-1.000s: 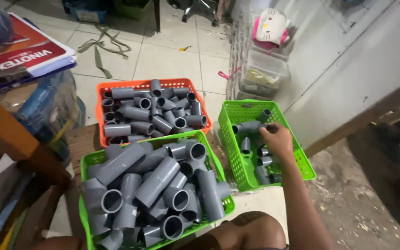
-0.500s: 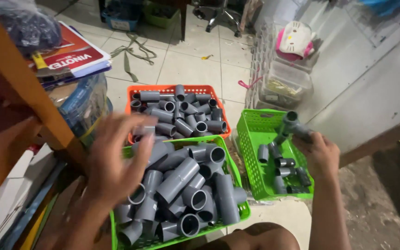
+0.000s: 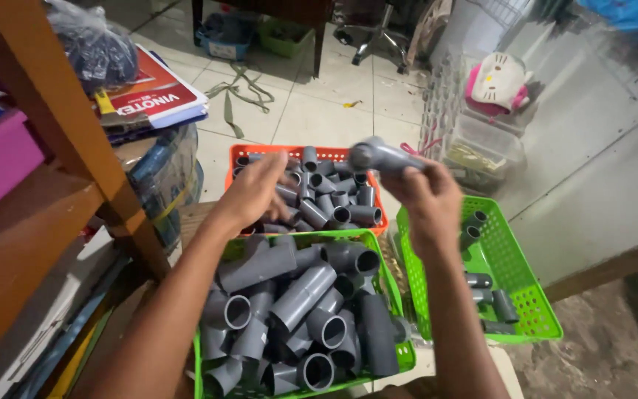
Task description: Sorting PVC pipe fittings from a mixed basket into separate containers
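The right hand [image 3: 426, 203] is raised at about 1 o'clock from the frame centre, its fingers closed around a grey PVC pipe fitting [image 3: 382, 157]. The fitting is held well above the baskets, one open round end turned toward the camera, which keeps its bore and socket in plain view. It is matte grey, short and tubular; motion blur hides finer detail.

The left hand [image 3: 256, 193] hovers at about 11 o'clock, over the near edge of the orange basket [image 3: 260, 152]. Its fingers are half curled; whether they grip anything cannot be told.

The orange basket holds short grey couplings. The large green basket [image 3: 404, 353], at 6 o'clock, is heaped with longer grey sockets and elbows, so each size stays apart. The small green basket [image 3: 526, 295], at 4 o'clock, holds only a few fittings lying loose on its mesh floor. All three stand close together, within reach of both hands.
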